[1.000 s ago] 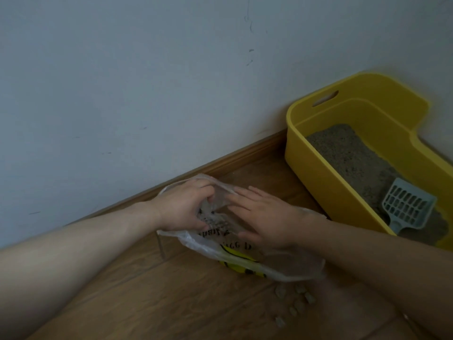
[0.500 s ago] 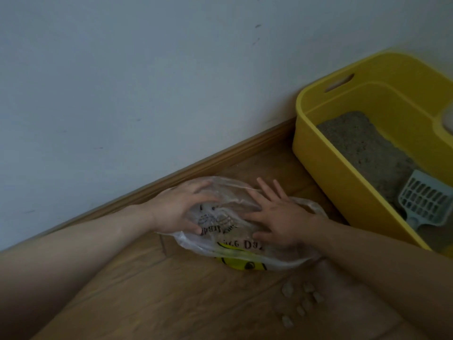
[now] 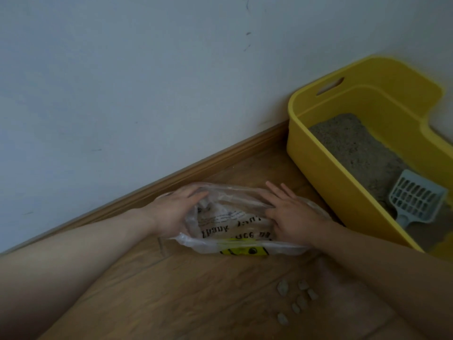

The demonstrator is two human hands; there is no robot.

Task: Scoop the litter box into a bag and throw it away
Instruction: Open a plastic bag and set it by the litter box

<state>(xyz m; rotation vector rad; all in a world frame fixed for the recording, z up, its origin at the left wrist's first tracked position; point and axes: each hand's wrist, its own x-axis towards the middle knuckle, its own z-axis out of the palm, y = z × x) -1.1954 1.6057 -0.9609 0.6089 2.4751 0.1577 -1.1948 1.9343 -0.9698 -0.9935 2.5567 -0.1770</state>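
A thin clear plastic bag [image 3: 232, 231] with black lettering and a yellow mark lies on the wooden floor by the skirting board. My left hand [image 3: 174, 212] grips the bag's left edge, thumb inside the mouth. My right hand [image 3: 291, 217] holds the right edge with fingers spread, and the mouth is stretched wide between the two hands. To the right stands a yellow litter box [image 3: 323, 173] with grey litter [image 3: 355, 150] in it. A pale blue slotted scoop [image 3: 414, 200] rests in the litter at the near right end.
Several small pale litter clumps [image 3: 297, 300] lie on the floor in front of the bag. A white wall [image 3: 147, 82] and a wooden skirting board [image 3: 196, 173] run behind the bag and box.
My hands have drawn apart, pulling the bag's mouth wider open. The view has shifted a little to the left.
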